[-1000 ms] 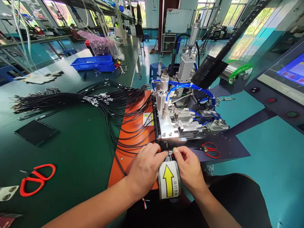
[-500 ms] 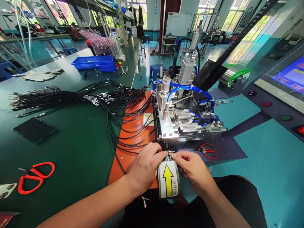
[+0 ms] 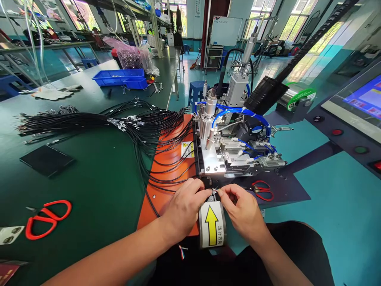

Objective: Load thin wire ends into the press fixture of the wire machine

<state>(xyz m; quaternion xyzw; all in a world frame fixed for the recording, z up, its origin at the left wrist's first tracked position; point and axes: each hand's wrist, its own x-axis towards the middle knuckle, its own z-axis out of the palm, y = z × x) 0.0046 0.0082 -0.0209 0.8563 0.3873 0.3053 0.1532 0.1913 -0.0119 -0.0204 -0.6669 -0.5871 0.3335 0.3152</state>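
1. Head view: thin wires (image 3: 215, 191) lie between both hands' fingertips, just beyond the orange plate's (image 3: 147, 223) right edge.
2. Right hand (image 3: 242, 208): grip pinched on them.
3. Left hand (image 3: 185, 208): beside them, grip cannot be told.

Yellow arrow (image 3: 212, 227) pointing up beside "运行方向" (image 3: 220, 234)
Both are showing on a white sticker (image 3: 204, 234) wrapping a drum (image 3: 224, 224), lower centre; mid-frame, a warning-triangle label (image 3: 187, 149) is sitting on an orange plate (image 3: 163, 201), its small print being unreadable.
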